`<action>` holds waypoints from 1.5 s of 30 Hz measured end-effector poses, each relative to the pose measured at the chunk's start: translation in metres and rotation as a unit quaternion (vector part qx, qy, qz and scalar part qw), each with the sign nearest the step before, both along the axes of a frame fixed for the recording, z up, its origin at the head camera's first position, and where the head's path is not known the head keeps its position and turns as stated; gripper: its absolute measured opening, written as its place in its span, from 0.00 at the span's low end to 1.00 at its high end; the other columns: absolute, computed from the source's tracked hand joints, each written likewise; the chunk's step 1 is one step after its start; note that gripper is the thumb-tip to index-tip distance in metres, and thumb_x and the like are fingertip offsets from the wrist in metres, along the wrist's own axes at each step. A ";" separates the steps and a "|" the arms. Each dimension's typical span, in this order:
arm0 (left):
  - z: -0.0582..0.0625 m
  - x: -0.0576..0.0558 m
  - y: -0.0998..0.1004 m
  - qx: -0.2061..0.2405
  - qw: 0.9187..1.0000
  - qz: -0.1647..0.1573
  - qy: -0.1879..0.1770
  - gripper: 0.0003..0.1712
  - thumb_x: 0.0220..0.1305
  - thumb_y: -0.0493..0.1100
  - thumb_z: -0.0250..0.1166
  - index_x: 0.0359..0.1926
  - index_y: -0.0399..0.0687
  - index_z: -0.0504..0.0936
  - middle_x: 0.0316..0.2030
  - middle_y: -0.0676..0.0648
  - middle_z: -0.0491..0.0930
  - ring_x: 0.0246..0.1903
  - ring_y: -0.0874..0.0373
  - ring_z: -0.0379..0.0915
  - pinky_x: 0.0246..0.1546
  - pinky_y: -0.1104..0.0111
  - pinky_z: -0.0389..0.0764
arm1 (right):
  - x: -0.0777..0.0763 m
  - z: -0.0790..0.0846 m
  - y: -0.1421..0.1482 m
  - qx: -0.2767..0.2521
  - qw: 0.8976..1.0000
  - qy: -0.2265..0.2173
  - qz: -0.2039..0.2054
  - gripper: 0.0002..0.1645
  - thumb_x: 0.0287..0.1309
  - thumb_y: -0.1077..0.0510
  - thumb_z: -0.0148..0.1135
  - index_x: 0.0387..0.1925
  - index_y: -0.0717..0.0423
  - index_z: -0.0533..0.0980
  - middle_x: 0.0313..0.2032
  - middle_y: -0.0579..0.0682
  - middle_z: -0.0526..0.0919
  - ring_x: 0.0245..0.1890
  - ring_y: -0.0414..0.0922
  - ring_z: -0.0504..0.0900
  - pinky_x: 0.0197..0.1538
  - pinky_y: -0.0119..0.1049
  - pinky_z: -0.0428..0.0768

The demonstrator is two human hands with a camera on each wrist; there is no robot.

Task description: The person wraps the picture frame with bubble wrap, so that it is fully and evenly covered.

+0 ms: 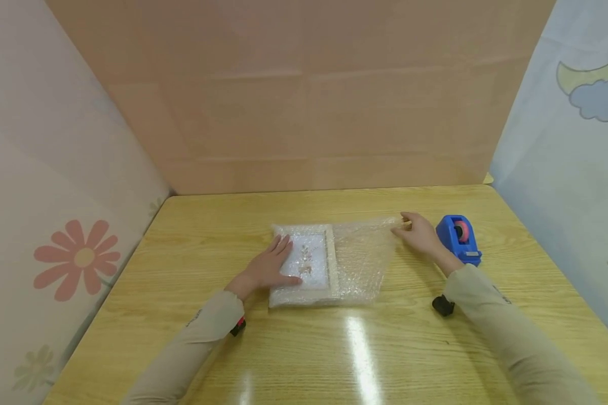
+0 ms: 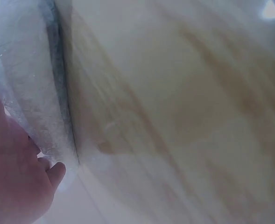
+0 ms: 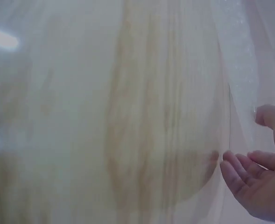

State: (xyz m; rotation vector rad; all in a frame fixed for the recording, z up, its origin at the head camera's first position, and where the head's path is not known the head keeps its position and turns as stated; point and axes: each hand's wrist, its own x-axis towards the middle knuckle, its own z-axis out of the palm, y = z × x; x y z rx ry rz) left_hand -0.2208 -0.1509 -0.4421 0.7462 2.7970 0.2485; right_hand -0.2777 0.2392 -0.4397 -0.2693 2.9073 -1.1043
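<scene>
A rectangular picture frame [image 1: 331, 264] with a pale border lies flat on the table under bubble wrap [image 1: 365, 264]. My left hand [image 1: 269, 267] rests spread on the wrapped frame's left part, thumb pointing right. In the left wrist view that hand [image 2: 16, 172] is beside the wrapped edge. The wrap extends right past the frame as a loose flap. At the flap's far right corner is my right hand [image 1: 419, 233]. The right wrist view shows this hand [image 3: 263, 172] with thumb and fingers apart, the thumb at the bubble wrap's edge [image 3: 237, 51].
A blue tape dispenser [image 1: 451, 239] with a pink-cored roll stands right of the right hand, close to the forearm. The wooden table [image 1: 304, 354] meets a brown backdrop [image 1: 304, 112] behind and patterned walls at the sides.
</scene>
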 end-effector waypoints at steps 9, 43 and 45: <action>-0.003 -0.002 0.000 0.007 1.000 0.000 0.003 0.59 0.51 0.73 0.54 0.70 0.42 0.42 0.70 0.46 0.33 0.69 0.51 0.24 0.65 0.59 0.49 | -0.005 -0.006 -0.002 -0.132 0.989 -0.050 -0.039 0.26 0.60 0.61 0.54 0.57 0.70 0.63 0.50 0.66 0.68 0.39 0.48 0.79 0.35 0.30 0.79; -0.004 0.001 -0.001 0.032 0.999 0.017 0.004 0.59 0.49 0.72 0.56 0.70 0.42 0.43 0.70 0.47 0.34 0.69 0.53 0.24 0.65 0.58 0.49 | 0.013 0.023 -0.178 -0.428 0.901 -0.070 0.004 0.18 0.53 0.72 0.56 0.47 0.73 0.69 0.35 0.50 0.74 0.35 0.38 0.78 0.40 0.28 0.79; -0.004 0.001 -0.001 0.033 0.999 0.021 0.000 0.59 0.49 0.72 0.57 0.70 0.43 0.43 0.70 0.48 0.34 0.69 0.53 0.24 0.65 0.58 0.49 | 0.011 0.016 -0.182 -0.413 0.907 -0.087 0.003 0.17 0.53 0.71 0.57 0.47 0.73 0.70 0.36 0.52 0.76 0.34 0.38 0.78 0.40 0.28 0.78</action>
